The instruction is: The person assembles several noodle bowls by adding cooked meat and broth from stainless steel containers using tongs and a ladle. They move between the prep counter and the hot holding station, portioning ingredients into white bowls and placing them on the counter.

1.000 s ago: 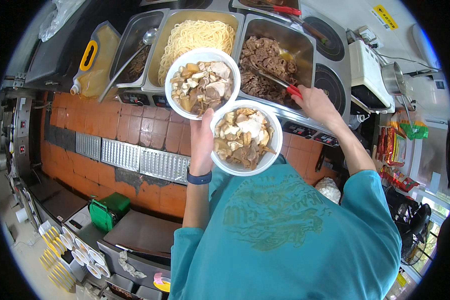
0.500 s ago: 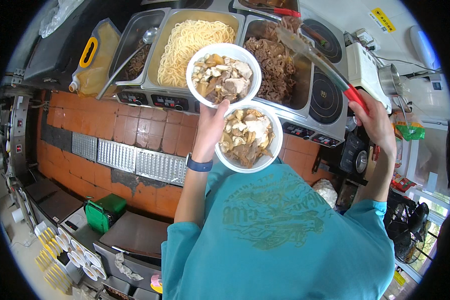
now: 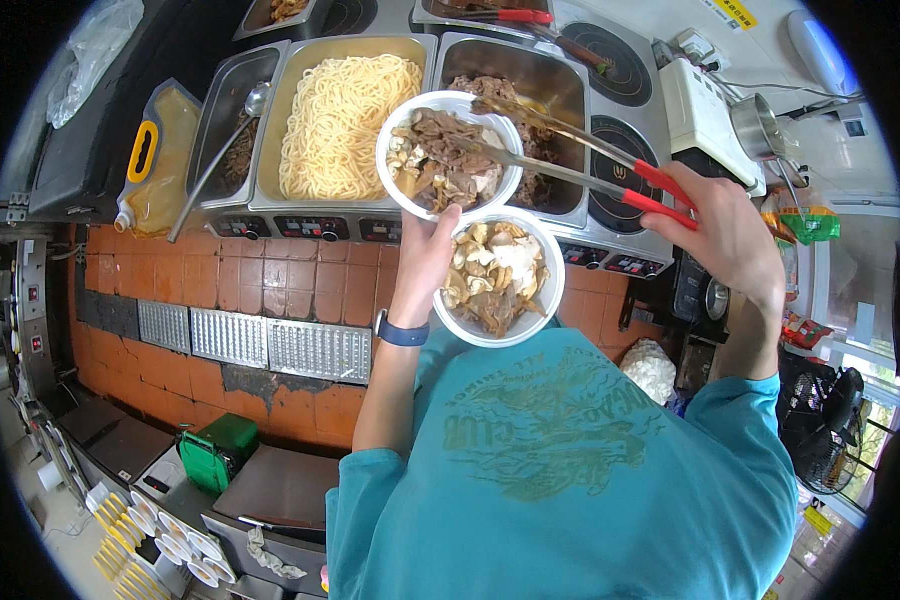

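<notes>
My left hand [image 3: 430, 258], with a dark band on its wrist, grips a white bowl [image 3: 388, 170] with its thumb at the near rim. Sliced brown meat [image 3: 440, 138] lies on pale chunks in it. A second white bowl [image 3: 551, 300] of similar pale and brown food sits just nearer, touching the first; what supports it underneath is hidden. My right hand [image 3: 725, 235] is closed round the red handles of metal tongs [image 3: 560, 150]. The tongs' arms are spread, their tips over the far bowl's meat. Behind lies a steel pan [image 3: 570, 190] of brown meat.
Left of the meat stand a pan of noodles [image 3: 345, 130] and a narrow pan [image 3: 210, 140] with a ladle [image 3: 215, 165]. A jug of yellowish liquid [image 3: 160, 150] hangs beside them. Round hobs [image 3: 625, 165] lie on the right. Orange tiles [image 3: 300, 270] cover the floor.
My right hand has brought the tongs from above the meat pan leftward to the far bowl, and their arms have parted. More brown meat lies in that bowl. The view has shifted slightly.
</notes>
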A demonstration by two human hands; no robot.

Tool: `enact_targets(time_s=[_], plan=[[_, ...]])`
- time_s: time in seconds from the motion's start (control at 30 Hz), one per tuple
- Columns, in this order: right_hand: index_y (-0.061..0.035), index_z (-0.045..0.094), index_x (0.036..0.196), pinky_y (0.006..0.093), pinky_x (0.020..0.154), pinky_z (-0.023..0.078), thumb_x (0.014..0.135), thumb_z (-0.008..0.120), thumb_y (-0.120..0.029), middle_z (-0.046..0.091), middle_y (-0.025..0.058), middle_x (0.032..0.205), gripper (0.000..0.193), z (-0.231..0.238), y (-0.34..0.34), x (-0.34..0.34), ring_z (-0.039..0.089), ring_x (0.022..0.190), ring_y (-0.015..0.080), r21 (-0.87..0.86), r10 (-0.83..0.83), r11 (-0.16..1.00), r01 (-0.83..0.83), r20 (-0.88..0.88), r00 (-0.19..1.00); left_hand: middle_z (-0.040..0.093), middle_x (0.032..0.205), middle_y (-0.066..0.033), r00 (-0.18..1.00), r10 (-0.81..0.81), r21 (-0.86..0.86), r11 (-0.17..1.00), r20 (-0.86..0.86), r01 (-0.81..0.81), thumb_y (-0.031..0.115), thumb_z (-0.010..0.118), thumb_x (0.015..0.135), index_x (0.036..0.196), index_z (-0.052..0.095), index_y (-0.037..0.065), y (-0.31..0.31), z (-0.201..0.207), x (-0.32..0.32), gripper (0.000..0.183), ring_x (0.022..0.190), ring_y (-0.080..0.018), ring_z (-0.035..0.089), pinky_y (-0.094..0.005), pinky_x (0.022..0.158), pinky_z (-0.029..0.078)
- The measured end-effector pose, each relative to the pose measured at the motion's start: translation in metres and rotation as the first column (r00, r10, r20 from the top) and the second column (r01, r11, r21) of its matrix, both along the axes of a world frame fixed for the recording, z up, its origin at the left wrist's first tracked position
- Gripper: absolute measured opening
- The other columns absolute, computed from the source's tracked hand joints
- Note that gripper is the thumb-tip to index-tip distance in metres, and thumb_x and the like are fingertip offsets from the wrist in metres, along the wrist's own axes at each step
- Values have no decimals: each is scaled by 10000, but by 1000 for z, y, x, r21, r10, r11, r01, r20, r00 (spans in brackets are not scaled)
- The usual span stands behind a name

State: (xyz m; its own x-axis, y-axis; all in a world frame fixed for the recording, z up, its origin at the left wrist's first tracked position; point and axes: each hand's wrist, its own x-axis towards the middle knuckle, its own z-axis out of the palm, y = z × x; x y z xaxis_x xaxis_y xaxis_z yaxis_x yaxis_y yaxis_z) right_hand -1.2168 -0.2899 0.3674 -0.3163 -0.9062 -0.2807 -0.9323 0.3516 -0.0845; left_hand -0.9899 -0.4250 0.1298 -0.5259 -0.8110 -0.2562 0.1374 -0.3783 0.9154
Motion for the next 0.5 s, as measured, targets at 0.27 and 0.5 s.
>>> enact_targets(time_s=[0.27, 0.5], plan=[[22, 624, 1164, 452, 717, 521, 920, 703, -372, 701, 223, 858, 470, -12, 32, -56, 684, 793, 394, -15, 4, 1000, -4, 15, 1000, 504, 1441, -186, 984, 161, 75, 983, 82, -167, 138, 601, 1002, 1510, 308, -42, 12, 9, 13, 614, 1288, -241, 524, -344, 1063, 418], [-25, 669, 1169, 491, 825, 542, 945, 649, -376, 712, 237, 934, 417, -91, 2, -80, 677, 928, 417, 247, 74, 967, -57, -60, 995, 465, 1481, -172, 965, 197, 121, 968, 171, -219, 205, 592, 1015, 1517, 313, -45, 17, 5, 10, 627, 1339, -238, 470, -348, 1124, 354]])
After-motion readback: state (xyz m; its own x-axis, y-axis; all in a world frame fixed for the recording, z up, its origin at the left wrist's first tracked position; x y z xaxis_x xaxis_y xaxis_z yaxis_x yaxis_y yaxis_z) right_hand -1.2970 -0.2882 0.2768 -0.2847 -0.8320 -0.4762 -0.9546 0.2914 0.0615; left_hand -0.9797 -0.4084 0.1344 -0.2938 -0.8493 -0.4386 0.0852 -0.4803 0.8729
